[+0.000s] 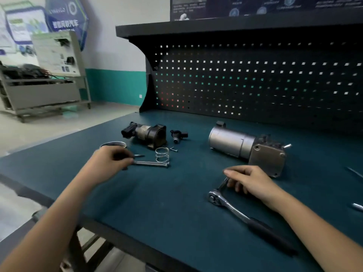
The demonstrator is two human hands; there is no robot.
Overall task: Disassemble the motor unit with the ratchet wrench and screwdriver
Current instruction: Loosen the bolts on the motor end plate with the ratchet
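1. Motor (233, 141) lies on its side on the bench (167, 213), ctr-right of frame.
2. L hand (111, 160), left-ctr: fingers curled, pinching a thin pin (139, 155), just by the long bolts (152, 164) & spring (162, 154).
3. R hand (250, 182), below motor: fingers curled round a thin rod (223, 184) at the wrench (235, 211) head; wrench lies flat, lower right.

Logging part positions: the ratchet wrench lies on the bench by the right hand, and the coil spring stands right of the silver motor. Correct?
Not quite: the head view shows the coil spring left of the silver motor, near the left hand holding long bolts. The ratchet wrench does lie on the bench by the right hand.
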